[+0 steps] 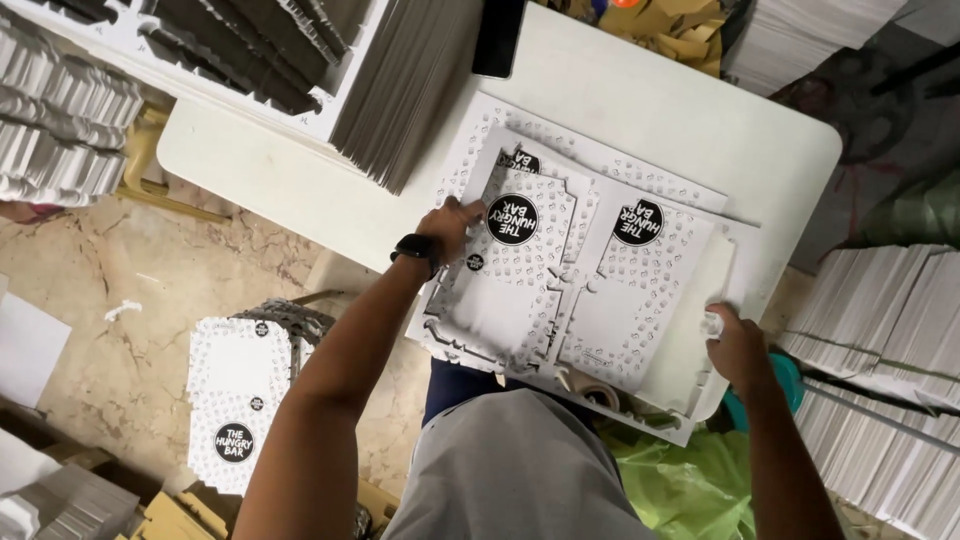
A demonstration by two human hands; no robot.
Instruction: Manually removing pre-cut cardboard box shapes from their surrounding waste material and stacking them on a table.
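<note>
On the white table (700, 120) we've got a die-cut printed cardboard sheet (560, 290), light but floppy, looks easy to tear. Left hand (452, 225) pinches its far-left edge, right hand (738, 345) grips the near-right edge; edges seem the safest hold.

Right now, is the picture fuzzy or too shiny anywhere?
In the head view, the light is soft and even, with no strong glare on the white table; the printed card sheet looks fairly sharp, the left hand and right hand slightly soft, and the edges bend a little.
</note>
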